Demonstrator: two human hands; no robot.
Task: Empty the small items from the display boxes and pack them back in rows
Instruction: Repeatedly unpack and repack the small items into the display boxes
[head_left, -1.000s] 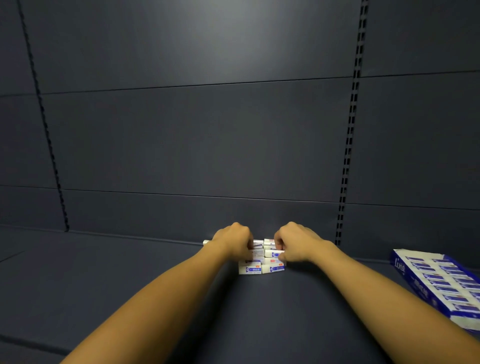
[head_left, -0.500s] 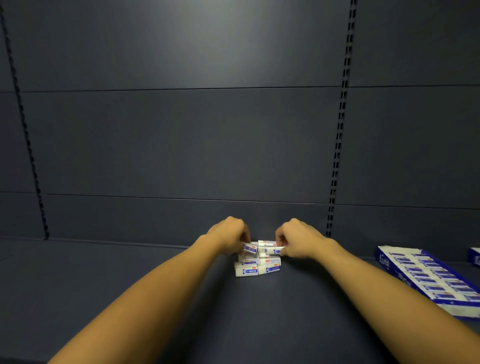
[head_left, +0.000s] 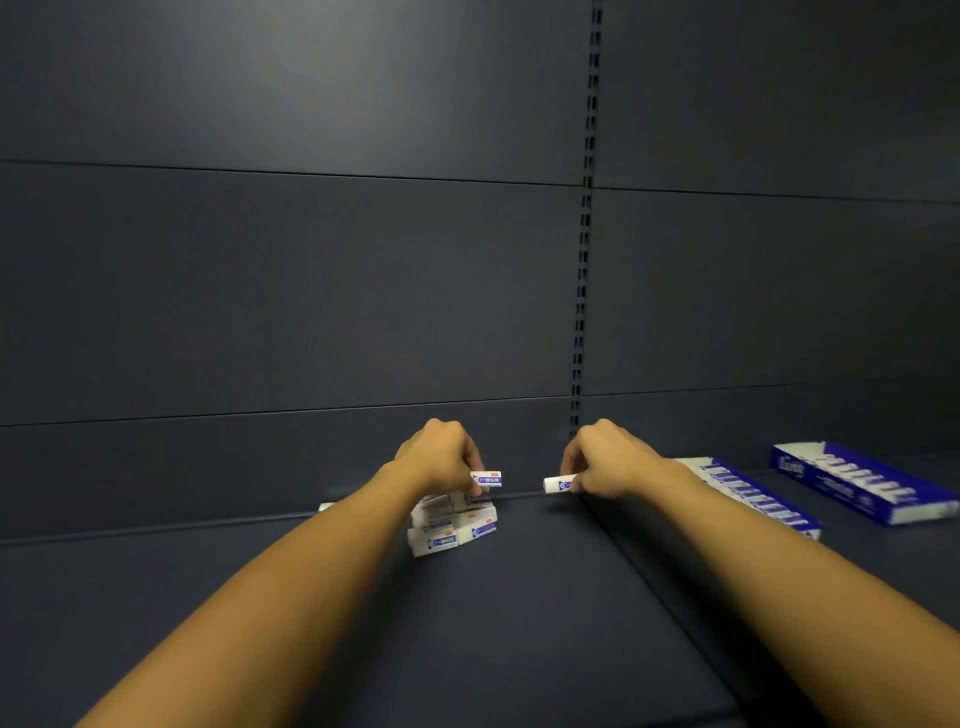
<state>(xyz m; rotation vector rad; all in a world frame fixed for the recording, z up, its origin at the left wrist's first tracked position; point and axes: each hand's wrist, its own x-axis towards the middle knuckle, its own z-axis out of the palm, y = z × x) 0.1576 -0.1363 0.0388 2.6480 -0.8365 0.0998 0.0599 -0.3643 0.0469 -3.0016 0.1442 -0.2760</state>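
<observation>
Holding: one small item in each hand, both lifted off the pile.
Left hand (head_left: 441, 460): my fingers are curled and pinch a white-and-blue item (head_left: 486, 478) just above the pile.
Right hand (head_left: 610, 460): my fingers are curled round another item (head_left: 559, 484), one end sticking out toward the left; it is off the shelf and apart from the pile.
Pile (head_left: 452, 525): loose items stacked on the shelf (head_left: 519, 623) under my left hand, a few layers deep, not tidy.
Boxes: two blue display boxes lie to my right, the near box (head_left: 753, 493) just past my right wrist, the far box (head_left: 862, 480) beyond it; both show rows already inside.
Done: I judge the emptying finished and many rows repacked.
Left: the two items I hold, plus the pile, are not yet in a box.
Stray: something pale (head_left: 325, 506) lies by my left forearm; too small to tell.
</observation>
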